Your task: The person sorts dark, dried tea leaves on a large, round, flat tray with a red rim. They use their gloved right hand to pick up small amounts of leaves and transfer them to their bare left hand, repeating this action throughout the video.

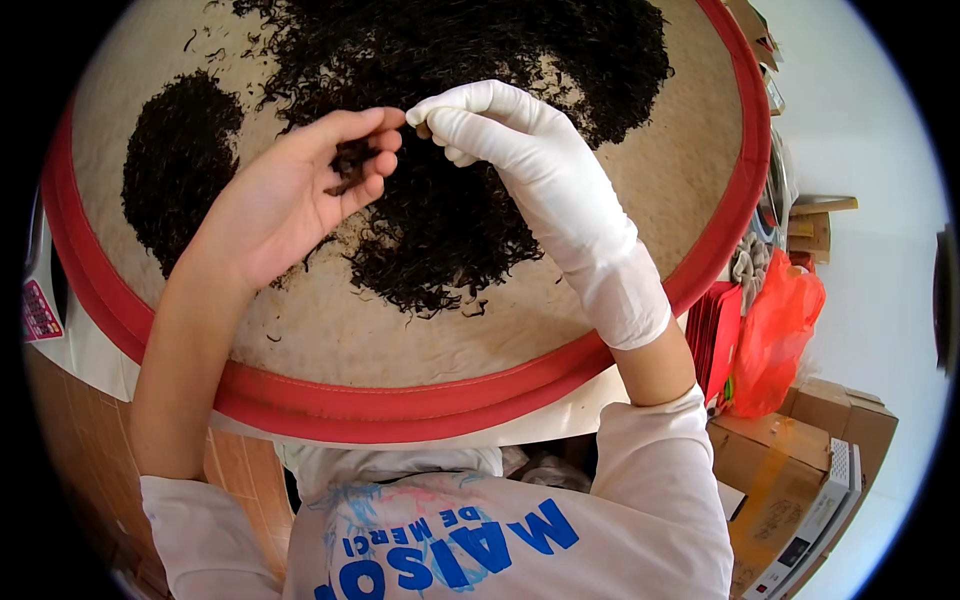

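Dark, twisted dried tea leaves [440, 50] lie in a wide spread on a round beige tray with a red padded rim [330, 405]. A smaller heap of tea leaves [180, 160] sits apart at the left. My bare left hand [310, 180] is over the tray, palm turned up, its curled fingers holding a small clump of tea leaves [350, 165]. My right hand [530, 150], in a white glove, pinches a small brownish piece [424, 130] close to the left thumb and forefinger tips. Its kind is too small to make out.
Right of the tray are a red plastic bag [780, 335], a stack of red folders or packets [712, 335] and cardboard boxes [770, 450] against a white wall [860, 150]. A pink printed box [40, 310] stands at the left, above a wooden floor [100, 430].
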A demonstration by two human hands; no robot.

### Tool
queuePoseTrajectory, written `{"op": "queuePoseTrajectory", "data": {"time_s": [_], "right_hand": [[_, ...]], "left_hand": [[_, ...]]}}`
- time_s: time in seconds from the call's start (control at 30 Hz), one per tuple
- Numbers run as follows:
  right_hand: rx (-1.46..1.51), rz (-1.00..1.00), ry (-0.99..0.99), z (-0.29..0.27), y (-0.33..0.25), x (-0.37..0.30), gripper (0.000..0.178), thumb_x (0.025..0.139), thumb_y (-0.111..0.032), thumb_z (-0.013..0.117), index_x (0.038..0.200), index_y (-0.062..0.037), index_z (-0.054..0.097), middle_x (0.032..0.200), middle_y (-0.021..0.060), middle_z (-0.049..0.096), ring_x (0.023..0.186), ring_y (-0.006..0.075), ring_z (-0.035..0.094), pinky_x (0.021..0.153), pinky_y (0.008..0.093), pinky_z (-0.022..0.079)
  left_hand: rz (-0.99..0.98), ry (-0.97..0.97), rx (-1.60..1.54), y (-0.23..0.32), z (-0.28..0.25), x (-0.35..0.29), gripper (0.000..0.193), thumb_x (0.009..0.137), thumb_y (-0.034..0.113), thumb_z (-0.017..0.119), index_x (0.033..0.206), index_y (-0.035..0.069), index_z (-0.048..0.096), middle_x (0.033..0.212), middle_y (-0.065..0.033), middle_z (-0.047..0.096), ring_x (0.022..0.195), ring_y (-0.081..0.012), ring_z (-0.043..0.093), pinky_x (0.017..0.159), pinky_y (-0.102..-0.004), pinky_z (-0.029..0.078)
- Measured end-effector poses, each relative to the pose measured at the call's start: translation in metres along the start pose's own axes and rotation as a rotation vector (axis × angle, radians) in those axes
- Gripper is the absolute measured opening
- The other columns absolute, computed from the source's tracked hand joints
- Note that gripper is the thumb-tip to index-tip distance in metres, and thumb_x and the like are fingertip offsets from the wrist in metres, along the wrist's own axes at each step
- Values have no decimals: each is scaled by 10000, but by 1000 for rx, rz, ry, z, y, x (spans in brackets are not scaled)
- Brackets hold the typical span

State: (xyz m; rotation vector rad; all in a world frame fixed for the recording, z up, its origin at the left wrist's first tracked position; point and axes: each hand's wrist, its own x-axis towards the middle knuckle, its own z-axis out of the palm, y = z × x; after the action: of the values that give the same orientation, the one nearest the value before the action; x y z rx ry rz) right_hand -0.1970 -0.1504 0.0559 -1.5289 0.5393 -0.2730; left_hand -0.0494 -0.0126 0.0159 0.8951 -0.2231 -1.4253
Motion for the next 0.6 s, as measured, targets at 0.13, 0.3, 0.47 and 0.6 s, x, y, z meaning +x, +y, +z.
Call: {"op": "queuePoseTrajectory", "data": {"time_s": [0.13, 0.3, 0.47, 0.6], "right_hand": [[-15, 29, 16, 1, 3, -2, 119, 869, -111, 666, 941, -19, 689, 872, -7, 665, 756, 51, 543, 724, 211, 446], [-54, -149, -2, 13, 15, -5, 119, 853, -78, 670, 958, -23, 687, 830, -9, 653, 675, 43, 515, 631, 207, 447], [-381, -350, 201, 18, 9, -7, 72, 843, -41, 657, 913, -27, 671, 754, -8, 613, 658, 42, 516, 595, 213, 446], [-576, -429, -87, 11, 17, -10, 120, 859, -65, 652, 971, -60, 695, 807, -22, 619, 685, 40, 518, 645, 197, 439]], "left_hand": [[-41, 50, 61, -3, 13, -3, 210, 970, 214, 513, 1055, 31, 571, 921, -25, 582, 821, -102, 561, 716, -219, 505], [-50, -100, -81, -13, 3, 2, 327, 997, 238, 418, 1141, -46, 490, 1106, -120, 549, 958, -181, 577, 884, -293, 517], [-4, -3, -122, -10, 6, 2, 341, 998, 182, 396, 1215, -74, 461, 1137, -131, 520, 1020, -197, 564, 932, -292, 504], [146, 43, -128, -3, -11, 7, 340, 991, 154, 425, 1244, -71, 458, 1150, -108, 518, 1055, -168, 559, 904, -265, 511]]}}
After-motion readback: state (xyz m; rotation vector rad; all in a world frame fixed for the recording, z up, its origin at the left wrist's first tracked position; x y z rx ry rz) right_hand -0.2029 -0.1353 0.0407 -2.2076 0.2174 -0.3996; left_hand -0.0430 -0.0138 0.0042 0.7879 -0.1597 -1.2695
